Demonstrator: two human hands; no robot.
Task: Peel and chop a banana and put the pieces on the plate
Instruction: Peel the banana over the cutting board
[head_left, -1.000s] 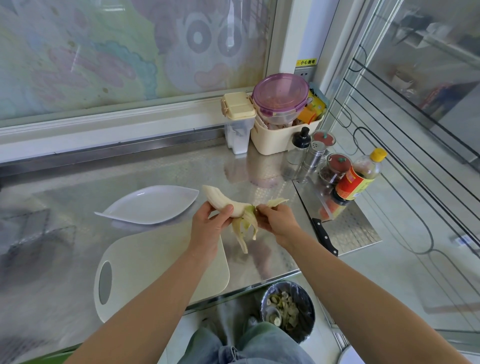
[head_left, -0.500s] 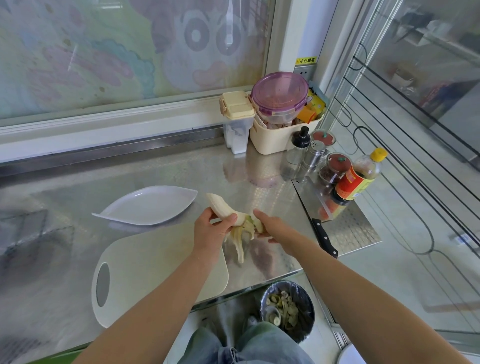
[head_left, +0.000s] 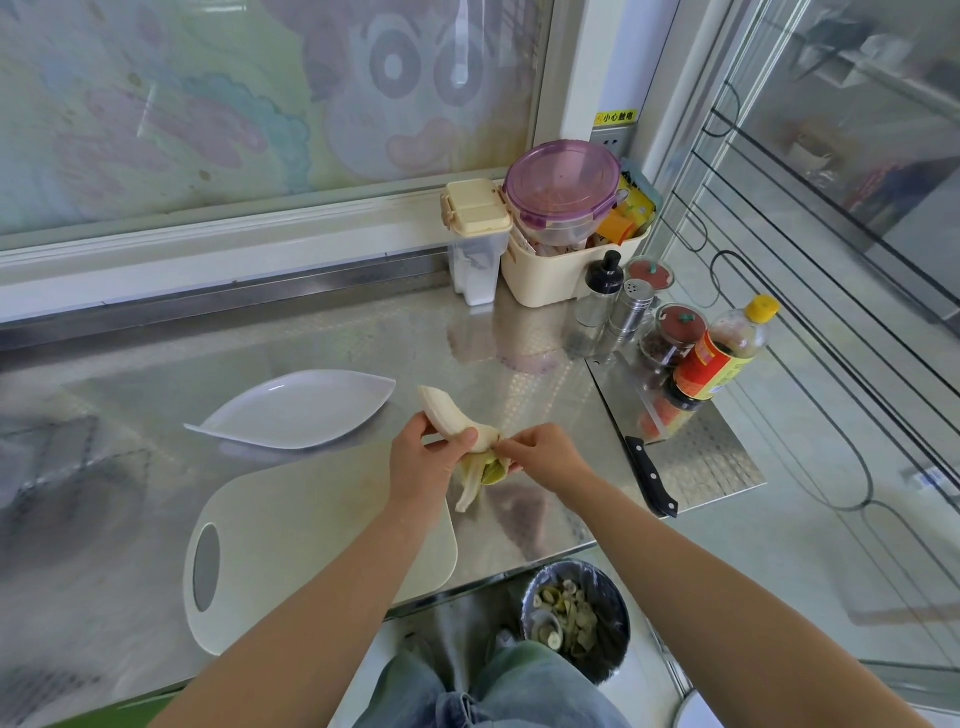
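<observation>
Steel counter (head_left: 467, 338) with plate (head_left: 291, 410), board (head_left: 311, 540), knife (head_left: 649, 473)

At the desk's (head_left: 467, 338) far corner stands a beige tub (head_left: 550, 283) carrying a purple-lidded box (head_left: 561, 182), with a canister (head_left: 475, 244) just beside it. Nearer are a shaker (head_left: 631, 306), two red-lidded jars (head_left: 675, 327) and a sauce bottle (head_left: 727, 348). A bin (head_left: 576, 618) of scraps sits on the floor below the desk edge.

Bare forearms (head_left: 291, 623), faded blue jeans (head_left: 524, 686)
</observation>
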